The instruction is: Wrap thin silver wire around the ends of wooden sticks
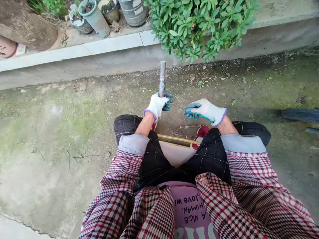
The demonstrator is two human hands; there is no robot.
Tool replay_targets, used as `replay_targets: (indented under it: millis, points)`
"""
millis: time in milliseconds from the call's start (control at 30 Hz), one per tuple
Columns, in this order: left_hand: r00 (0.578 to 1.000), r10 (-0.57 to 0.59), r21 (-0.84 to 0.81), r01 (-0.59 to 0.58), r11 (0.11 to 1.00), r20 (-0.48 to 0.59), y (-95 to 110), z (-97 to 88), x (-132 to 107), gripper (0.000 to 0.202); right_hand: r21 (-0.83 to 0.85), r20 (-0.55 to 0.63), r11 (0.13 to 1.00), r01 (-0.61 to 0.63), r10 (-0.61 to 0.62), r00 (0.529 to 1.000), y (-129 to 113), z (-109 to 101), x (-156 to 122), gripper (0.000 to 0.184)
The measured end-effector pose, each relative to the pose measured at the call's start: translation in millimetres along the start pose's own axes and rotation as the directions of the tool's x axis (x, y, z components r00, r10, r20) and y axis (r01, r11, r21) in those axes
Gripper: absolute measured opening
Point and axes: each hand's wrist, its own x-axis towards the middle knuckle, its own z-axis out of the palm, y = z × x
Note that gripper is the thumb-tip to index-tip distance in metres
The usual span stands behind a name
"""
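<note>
My left hand, in a white glove with a teal palm, is closed around the lower end of a grey metal tube. Coils of thin wire wrap the tube just above my fingers. The tube points away from me, toward the low wall. From the coils a loose strand of wire slants down to my right hand, gloved the same way. The fingertips of that hand are pinched together on the strand's end. On the ground between my feet lies a thin stick-like piece with something pale wound on it.
A low tiled ledge runs across the front, carrying several plant pots and a leafy green bush. Below my knees is a wooden-framed seat edge. A dark shoe-like shape lies at the right.
</note>
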Motion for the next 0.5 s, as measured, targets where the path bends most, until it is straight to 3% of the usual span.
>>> replay_targets:
  millis: [67, 133, 200, 267, 300, 433, 500]
  points:
    - [1.0, -0.002, 0.127, 0.002, 0.992, -0.004, -7.4, 0.5, 4.4, 0.032, 0.003, 0.107, 1.0, 0.025, -0.025, 0.994, -1.1, 1.4, -6.2, 0.006]
    - [0.999, 0.031, 0.417, -0.033, 0.908, 0.012, -15.1, 0.2, 7.7, 0.034, 0.027, 0.151, 0.999, 0.045, -0.049, 0.987, -1.9, -0.4, -11.9, 0.008]
    - [0.994, 0.075, 0.756, -0.112, 0.644, 0.084, -21.9, -0.3, 8.7, 0.031, 0.054, 0.092, 0.997, 0.062, -0.066, 0.994, -2.7, -5.1, -15.6, 0.009]
    - [0.984, 0.066, 0.914, -0.179, 0.365, 0.166, -28.0, 0.9, 6.4, 0.025, 0.06, -0.052, 0.996, 0.061, -0.058, 0.997, -3.2, -10.6, -16.2, 0.01]
    - [0.978, 0.037, 0.939, -0.205, 0.275, 0.203, -30.8, 2.5, 3.9, 0.024, 0.055, -0.127, 0.997, 0.052, -0.045, 0.991, -3.3, -12.8, -15.4, 0.009]
    - [0.935, -0.109, 0.934, -0.318, 0.164, 0.338, -40.2, 13.5, -10.1, 0.026, -0.007, -0.262, 1.0, -0.006, 0.004, 0.965, 0.2, -13.2, -7.0, 0.012]
    - [0.909, -0.148, 0.913, -0.359, 0.195, 0.389, -43.2, 17.6, -15.6, 0.025, -0.05, -0.271, 0.998, -0.025, 0.01, 0.963, 4.8, -10.6, -1.4, 0.012]
